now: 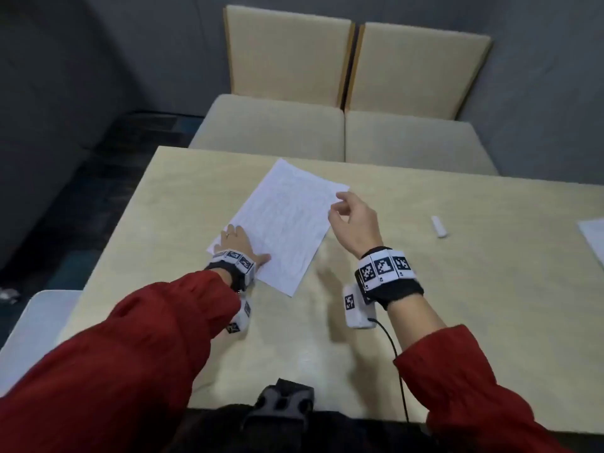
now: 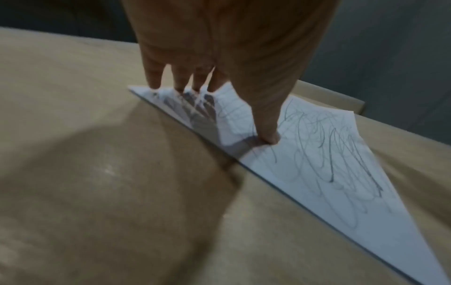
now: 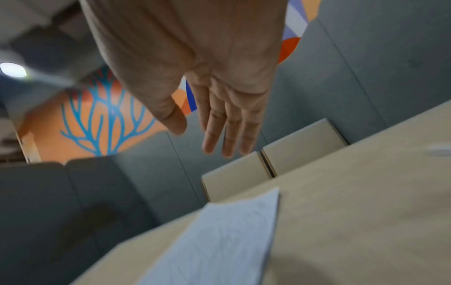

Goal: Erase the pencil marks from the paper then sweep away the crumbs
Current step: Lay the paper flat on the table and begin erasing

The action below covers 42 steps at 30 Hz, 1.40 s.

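A white sheet of paper (image 1: 284, 220) covered with grey pencil scribbles (image 2: 324, 154) lies slanted on the light wooden table (image 1: 457, 289). My left hand (image 1: 240, 245) lies flat on the sheet's near-left corner, fingertips and thumb (image 2: 268, 135) pressing the paper (image 2: 317, 183) down. My right hand (image 1: 353, 217) hovers above the sheet's right edge, fingers relaxed and holding nothing. In the right wrist view that hand (image 3: 212, 119) is off the table, above the paper (image 3: 219, 241). A small white eraser (image 1: 438, 226) lies on the table to the right of my right hand.
Another white sheet (image 1: 593, 237) pokes in at the table's right edge. Two beige upholstered seats (image 1: 343, 132) stand behind the far edge of the table. A pale bench (image 1: 29, 325) sits at the near left. Grey partition walls surround the spot.
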Tool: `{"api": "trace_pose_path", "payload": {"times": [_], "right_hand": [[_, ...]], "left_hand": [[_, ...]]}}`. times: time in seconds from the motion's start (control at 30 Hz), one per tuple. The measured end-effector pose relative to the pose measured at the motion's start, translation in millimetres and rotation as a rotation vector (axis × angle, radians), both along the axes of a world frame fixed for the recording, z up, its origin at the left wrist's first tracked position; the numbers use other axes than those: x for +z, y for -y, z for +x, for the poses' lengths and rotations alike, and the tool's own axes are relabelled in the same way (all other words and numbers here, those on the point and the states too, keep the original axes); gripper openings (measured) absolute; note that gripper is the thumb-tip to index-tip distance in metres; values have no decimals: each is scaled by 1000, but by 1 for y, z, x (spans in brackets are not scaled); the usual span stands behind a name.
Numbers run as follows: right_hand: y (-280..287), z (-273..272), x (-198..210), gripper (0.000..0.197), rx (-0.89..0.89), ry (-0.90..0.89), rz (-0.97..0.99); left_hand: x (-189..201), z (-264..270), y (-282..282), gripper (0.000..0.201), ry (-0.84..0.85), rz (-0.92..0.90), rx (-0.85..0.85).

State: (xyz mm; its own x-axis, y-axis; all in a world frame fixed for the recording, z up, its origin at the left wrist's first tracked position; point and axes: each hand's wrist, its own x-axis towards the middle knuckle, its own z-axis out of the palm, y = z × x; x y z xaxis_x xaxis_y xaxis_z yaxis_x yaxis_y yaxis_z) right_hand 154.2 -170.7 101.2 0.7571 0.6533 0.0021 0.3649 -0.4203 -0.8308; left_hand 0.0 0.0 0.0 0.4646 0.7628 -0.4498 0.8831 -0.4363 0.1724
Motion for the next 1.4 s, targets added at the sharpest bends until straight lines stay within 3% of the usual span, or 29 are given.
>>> {"api": "trace_pose_path", "payload": {"times": [0.17, 0.43, 0.53, 0.83, 0.9, 1.0, 1.13, 1.2, 1.3, 1.4], "right_hand": [[2, -7, -51, 55, 181, -27, -427], [-19, -22, -82, 55, 291, 53, -704], [-24, -25, -84, 51, 253, 36, -691], [-27, -26, -85, 47, 120, -97, -571], [-25, -26, -85, 55, 85, -142, -556], [-18, -21, -86, 67, 4, -228, -501], [-1, -14, -87, 73, -71, -261, -413], [11, -9, -90, 85, -43, -260, -367], [32, -3, -84, 99, 31, -265, -298], [54, 2, -73, 97, 133, -288, -244]], "left_hand": [[2, -7, -3, 136, 6, -15, 115], [0, -15, 0, 131, 93, 96, 128], [1, -15, 3, 127, 121, 133, 144], [8, -16, 7, 125, 246, 20, 190], [10, -15, 8, 99, 314, -31, 238], [12, -14, 14, 44, 392, -82, 183], [14, -19, 17, 33, 446, -101, 92], [14, -21, 11, 38, 494, -105, 127], [20, -21, 1, 67, 548, -169, 206], [21, -15, 0, 91, 596, -225, 226]]}}
